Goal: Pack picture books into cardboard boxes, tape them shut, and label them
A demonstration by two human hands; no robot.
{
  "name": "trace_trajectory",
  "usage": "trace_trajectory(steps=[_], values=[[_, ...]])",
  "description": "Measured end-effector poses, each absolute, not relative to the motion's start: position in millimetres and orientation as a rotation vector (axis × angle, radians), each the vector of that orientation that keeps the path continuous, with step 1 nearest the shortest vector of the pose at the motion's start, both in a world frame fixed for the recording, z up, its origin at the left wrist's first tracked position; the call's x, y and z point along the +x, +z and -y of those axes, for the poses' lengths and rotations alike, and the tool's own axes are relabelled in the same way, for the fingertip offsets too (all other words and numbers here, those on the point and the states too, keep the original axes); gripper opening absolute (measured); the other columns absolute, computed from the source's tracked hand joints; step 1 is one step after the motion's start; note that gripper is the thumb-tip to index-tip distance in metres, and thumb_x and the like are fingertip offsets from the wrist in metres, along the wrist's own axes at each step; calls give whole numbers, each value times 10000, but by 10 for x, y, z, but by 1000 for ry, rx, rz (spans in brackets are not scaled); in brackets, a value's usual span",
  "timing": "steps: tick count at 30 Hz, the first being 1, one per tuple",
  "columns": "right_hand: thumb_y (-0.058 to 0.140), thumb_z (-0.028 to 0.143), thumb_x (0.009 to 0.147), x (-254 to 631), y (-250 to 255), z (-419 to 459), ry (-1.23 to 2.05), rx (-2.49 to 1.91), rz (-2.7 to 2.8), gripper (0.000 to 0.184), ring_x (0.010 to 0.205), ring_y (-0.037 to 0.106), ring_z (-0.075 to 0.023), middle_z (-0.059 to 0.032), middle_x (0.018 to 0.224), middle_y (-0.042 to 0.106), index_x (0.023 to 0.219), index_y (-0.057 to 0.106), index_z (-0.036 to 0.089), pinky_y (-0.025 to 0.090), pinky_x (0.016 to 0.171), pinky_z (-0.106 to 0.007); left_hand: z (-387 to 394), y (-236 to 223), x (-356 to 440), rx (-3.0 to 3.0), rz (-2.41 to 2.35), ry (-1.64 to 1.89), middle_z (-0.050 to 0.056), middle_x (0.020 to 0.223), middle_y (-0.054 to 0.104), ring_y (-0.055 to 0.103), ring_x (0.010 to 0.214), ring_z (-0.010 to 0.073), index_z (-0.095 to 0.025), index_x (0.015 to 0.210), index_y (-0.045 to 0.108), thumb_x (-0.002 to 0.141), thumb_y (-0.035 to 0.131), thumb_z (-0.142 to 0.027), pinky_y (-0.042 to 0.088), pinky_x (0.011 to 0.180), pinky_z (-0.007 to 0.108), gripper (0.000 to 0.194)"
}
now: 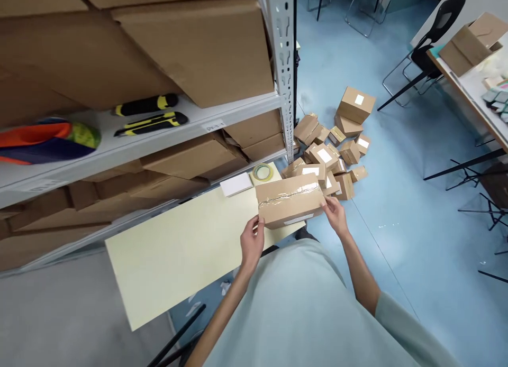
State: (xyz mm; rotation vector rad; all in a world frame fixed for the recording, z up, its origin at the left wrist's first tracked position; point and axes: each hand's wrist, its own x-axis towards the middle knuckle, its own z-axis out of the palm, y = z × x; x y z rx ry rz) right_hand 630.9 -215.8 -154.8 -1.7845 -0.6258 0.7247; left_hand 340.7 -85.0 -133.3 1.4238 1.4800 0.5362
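Observation:
A cardboard box [291,198], its top seam sealed with shiny clear tape, is held between my two hands over the right end of the pale yellow table [178,256]. My left hand [252,242] grips the box at its near left corner. At its right end, the fingers of my right hand [335,214] press on the edge. A white label shows along the side facing me. Just behind the box lie a roll of tape [262,172] and a stack of white labels or paper [236,184].
Several taped cardboard boxes [323,154] are heaped on the blue floor beyond the table. A metal shelf [238,107] with large boxes stands left, holding utility knives [151,125]. Chairs [431,47] and another table [468,92] are at right.

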Motion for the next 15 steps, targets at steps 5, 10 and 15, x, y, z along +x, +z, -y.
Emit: trace_trajectory(steps=[5, 10, 15], values=[[646, 731, 960, 7142, -1605, 2047, 583, -1918, 630, 669, 1214, 708, -353, -178, 1327, 764, 1319, 814, 192, 605, 1062, -526, 585, -1442, 4289, 1585, -1408, 546, 152, 1264, 744, 738, 1007, 273, -210, 1114, 771, 1010, 581, -577, 609, 895, 419, 426], [626, 753, 937, 7851, -1708, 1756, 533, -1938, 659, 737, 1131, 731, -358, -192, 1309, 781, 1307, 820, 145, 601, 1026, -529, 98, -1619, 5070, 1611, -1284, 552, 155, 1258, 758, 742, 1094, 288, -211, 1088, 783, 1027, 565, -535, 600, 971, 421, 396], [640, 780, 892, 8368, -1847, 1415, 513, -1917, 656, 782, 1190, 726, -372, -191, 1368, 775, 1314, 811, 144, 562, 1109, -551, -366, -1835, 5666, 1477, -1226, 461, 165, 1282, 776, 788, 948, 258, -166, 1213, 773, 1021, 580, -441, 629, 947, 431, 387]])
